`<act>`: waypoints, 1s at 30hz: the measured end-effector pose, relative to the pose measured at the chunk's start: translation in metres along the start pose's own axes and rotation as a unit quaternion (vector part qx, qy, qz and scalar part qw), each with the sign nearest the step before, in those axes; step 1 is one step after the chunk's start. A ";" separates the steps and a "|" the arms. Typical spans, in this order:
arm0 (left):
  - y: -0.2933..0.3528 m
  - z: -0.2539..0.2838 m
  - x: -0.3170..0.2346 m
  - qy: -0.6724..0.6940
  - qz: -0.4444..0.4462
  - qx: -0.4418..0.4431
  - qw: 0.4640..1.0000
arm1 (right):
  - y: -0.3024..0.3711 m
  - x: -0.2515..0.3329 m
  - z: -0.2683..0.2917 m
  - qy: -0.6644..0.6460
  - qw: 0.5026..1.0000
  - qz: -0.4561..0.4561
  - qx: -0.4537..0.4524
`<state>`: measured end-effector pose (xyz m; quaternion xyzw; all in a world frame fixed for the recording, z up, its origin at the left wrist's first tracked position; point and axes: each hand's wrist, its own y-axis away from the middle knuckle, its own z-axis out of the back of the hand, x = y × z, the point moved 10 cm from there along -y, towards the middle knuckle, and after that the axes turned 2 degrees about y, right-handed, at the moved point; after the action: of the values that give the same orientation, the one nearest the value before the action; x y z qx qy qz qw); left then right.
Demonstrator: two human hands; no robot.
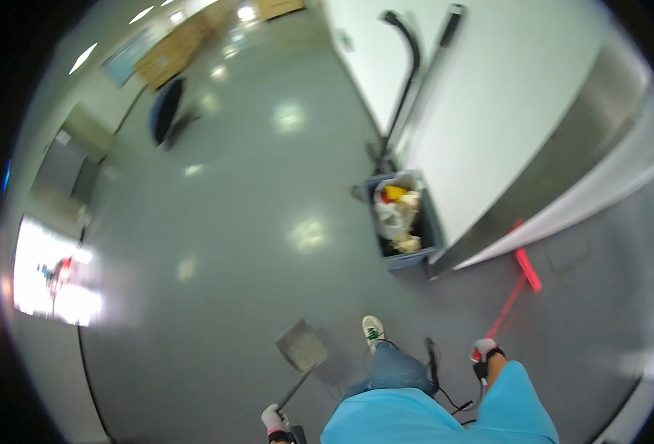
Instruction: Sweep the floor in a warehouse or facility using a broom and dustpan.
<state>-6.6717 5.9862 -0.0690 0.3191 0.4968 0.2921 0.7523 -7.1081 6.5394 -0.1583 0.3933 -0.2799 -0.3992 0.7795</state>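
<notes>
My left hand, in a pale glove, is closed around the dark handle of a long-handled dustpan. The pan is grey and hangs low over or rests on the floor, left of my white shoe. On the other side my right hand, gloved too, grips the red handle of a long-handled broom. Its narrow red head is out by the foot of the steel-edged wall; motion blur hides whether it has bristles.
A grey-blue bin full of rubbish stands against the white wall. Black long-handled tools lean behind it. The steel wall edge juts out at right. Farther off are a dark round object and wooden cabinets. Cables hang by my legs.
</notes>
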 end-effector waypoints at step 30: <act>-0.221 -0.293 -0.236 -0.532 -0.111 0.309 0.781 | 0.163 0.633 -0.117 -0.648 0.610 -0.456 -0.030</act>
<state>-6.9976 5.7254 -0.1955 0.5815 0.1135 -0.1783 0.7856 -6.6224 6.1120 -0.0074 0.0849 -0.4843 -0.8619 0.1238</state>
